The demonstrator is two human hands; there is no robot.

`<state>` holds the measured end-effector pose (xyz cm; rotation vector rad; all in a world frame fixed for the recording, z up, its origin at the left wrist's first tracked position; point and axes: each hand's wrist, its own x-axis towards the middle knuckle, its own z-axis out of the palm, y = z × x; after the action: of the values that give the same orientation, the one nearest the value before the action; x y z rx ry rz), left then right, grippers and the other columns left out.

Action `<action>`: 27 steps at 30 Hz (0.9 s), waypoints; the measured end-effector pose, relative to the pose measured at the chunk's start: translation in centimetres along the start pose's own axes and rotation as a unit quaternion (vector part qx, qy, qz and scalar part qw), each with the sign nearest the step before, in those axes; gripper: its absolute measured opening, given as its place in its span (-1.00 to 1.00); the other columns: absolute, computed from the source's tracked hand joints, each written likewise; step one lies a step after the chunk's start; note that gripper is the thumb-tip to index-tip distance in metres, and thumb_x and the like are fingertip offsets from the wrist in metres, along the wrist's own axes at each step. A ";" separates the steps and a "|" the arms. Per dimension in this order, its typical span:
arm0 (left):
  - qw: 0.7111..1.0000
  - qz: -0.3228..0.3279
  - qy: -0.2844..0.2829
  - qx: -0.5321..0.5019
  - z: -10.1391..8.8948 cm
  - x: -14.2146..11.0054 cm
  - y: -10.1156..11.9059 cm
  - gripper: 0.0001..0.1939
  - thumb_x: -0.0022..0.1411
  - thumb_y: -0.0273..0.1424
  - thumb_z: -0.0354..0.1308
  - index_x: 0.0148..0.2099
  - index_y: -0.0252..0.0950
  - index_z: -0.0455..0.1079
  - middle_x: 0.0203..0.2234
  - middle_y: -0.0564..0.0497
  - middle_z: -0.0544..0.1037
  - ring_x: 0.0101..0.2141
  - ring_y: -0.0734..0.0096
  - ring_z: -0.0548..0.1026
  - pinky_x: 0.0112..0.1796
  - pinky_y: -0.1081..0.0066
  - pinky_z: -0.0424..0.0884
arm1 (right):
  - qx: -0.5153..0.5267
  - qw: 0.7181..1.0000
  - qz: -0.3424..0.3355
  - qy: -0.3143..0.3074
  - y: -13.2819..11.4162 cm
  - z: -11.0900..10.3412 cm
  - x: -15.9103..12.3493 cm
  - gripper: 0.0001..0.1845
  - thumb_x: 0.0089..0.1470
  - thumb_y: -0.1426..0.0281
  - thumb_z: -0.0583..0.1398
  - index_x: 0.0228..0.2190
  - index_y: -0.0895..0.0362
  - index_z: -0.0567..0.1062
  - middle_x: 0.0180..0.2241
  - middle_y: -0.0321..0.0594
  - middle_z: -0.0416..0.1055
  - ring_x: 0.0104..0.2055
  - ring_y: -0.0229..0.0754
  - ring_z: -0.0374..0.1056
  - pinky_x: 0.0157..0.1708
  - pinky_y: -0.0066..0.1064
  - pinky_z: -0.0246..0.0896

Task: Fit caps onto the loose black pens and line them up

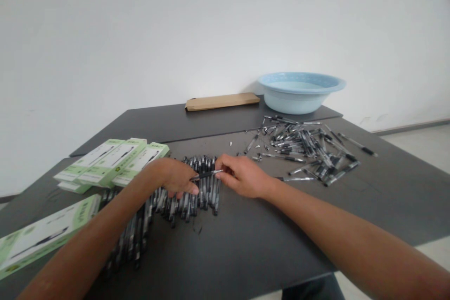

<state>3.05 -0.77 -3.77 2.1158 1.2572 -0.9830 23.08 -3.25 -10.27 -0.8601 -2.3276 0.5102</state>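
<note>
A black-and-clear pen lies level between my two hands, above a row of pens. My left hand is closed round its rear end. At its silvery tip, the fingers of my right hand pinch together. Under and beside my left hand, many capped pens lie side by side on the dark table. More black pens are partly hidden beneath my left forearm. To the right of my right hand, loose pens without caps lie in a jumbled heap.
Green-and-white pen boxes are stacked at the left, with another pen box nearer me. A light blue basin and a flat brown cardboard piece stand at the back by the wall. Small pen tips are scattered by the heap.
</note>
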 end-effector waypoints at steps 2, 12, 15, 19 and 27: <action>1.000 0.000 -0.001 0.005 0.0 0.0 0.0 -0.67 0.24 -0.26 -0.09 -0.25 -0.33 0.43 -0.34 -0.15 0.61 -0.41 0.30 0.52 -0.44 0.44 0.32 | 0.006 1.000 0.003 -0.002 0.0 0.0 0.0 -0.90 0.13 0.36 0.09 -0.30 0.12 0.31 -0.48 -0.31 0.36 -0.46 -0.29 0.28 -0.46 -0.52 0.04; 1.000 -0.017 0.007 0.003 0.1 0.0 0.0 -0.68 0.23 -0.24 -0.07 -0.35 -0.31 0.42 -0.36 -0.12 0.62 -0.45 0.33 0.51 -0.52 0.48 0.29 | 0.010 1.000 0.001 0.000 0.0 0.0 -0.1 -0.88 0.11 0.40 0.10 -0.26 0.11 0.29 -0.47 -0.32 0.36 -0.44 -0.28 0.29 -0.44 -0.51 0.06; 1.000 -0.004 0.007 0.004 0.1 0.0 0.0 -0.69 0.24 -0.25 -0.08 -0.32 -0.31 0.42 -0.37 -0.11 0.62 -0.46 0.34 0.51 -0.51 0.49 0.29 | 0.000 1.000 0.000 -0.002 0.0 -0.1 -0.1 -0.92 0.12 0.39 0.09 -0.30 0.12 0.31 -0.48 -0.32 0.35 -0.45 -0.29 0.27 -0.45 -0.52 0.04; 1.000 0.005 0.004 -0.004 0.1 0.1 -0.2 -0.69 0.25 -0.25 -0.08 -0.30 -0.31 0.41 -0.36 -0.13 0.62 -0.45 0.33 0.51 -0.50 0.47 0.29 | 0.000 1.000 0.003 -0.005 0.1 -0.1 -0.1 -0.91 0.14 0.36 0.09 -0.31 0.12 0.31 -0.48 -0.32 0.35 -0.46 -0.29 0.28 -0.46 -0.52 0.03; 1.000 0.000 0.018 -0.015 0.4 0.4 -0.3 -0.68 0.21 -0.23 -0.05 -0.41 -0.31 0.40 -0.42 -0.12 0.62 -0.50 0.34 0.49 -0.53 0.47 0.29 | 0.015 1.000 0.005 -0.006 0.0 0.1 -0.1 -0.86 0.10 0.40 0.11 -0.25 0.11 0.29 -0.46 -0.31 0.38 -0.43 -0.26 0.31 -0.43 -0.50 0.08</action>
<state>2.74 -0.70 -4.32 2.1191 1.2828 -0.9233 23.12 -3.31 -10.38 -0.8568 -2.3223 0.5534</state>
